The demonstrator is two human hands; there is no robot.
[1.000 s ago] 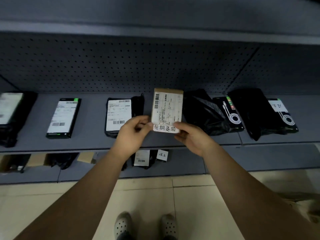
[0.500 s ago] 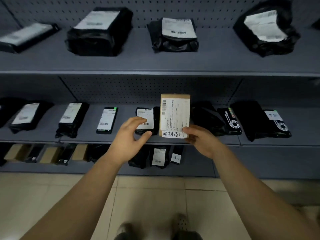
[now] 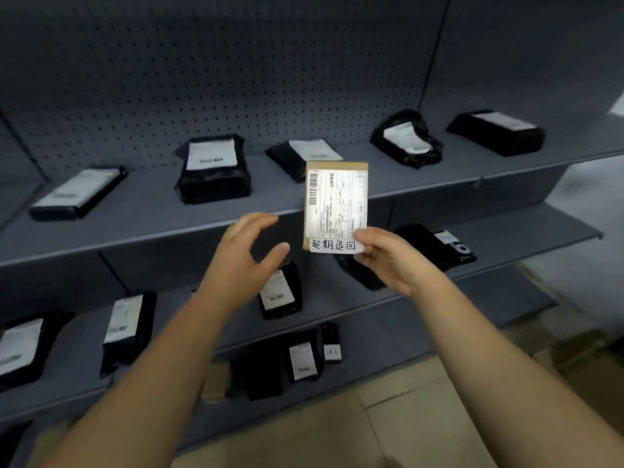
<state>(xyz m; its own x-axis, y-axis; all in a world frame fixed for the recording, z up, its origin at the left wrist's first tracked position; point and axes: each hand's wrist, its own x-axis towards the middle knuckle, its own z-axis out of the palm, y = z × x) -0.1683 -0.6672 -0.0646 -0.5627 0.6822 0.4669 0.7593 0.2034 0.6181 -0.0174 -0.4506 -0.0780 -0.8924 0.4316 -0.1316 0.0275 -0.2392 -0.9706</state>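
My right hand (image 3: 388, 261) pinches the brown parcel (image 3: 336, 201) by its lower corner, left hand (image 3: 243, 261) loose and empty at its 9 o'clock; I'd lay it label-up on the bare shelf (image 3: 273, 194) at 10 o'clock.

You have the small parcel (image 3: 336, 201) upright at centre frame, its lower right corner pinched in your right hand (image 3: 388, 258); your left hand (image 3: 243, 261) is just left of it, not touching it; behind both runs the upper shelf (image 3: 152, 204), with five packages in a row, from the flat package (image 3: 76, 194) at the left to the long package (image 3: 496, 131) at the upper right; the third package (image 3: 300, 157) lies partly behind the small parcel; below, the middle shelf (image 3: 523, 231) carries the near package (image 3: 280, 292) under your left hand and the far package (image 3: 439, 246) right of your right hand; the bottom shelf (image 3: 388, 342) lies lowest, above the floor (image 3: 405, 417).
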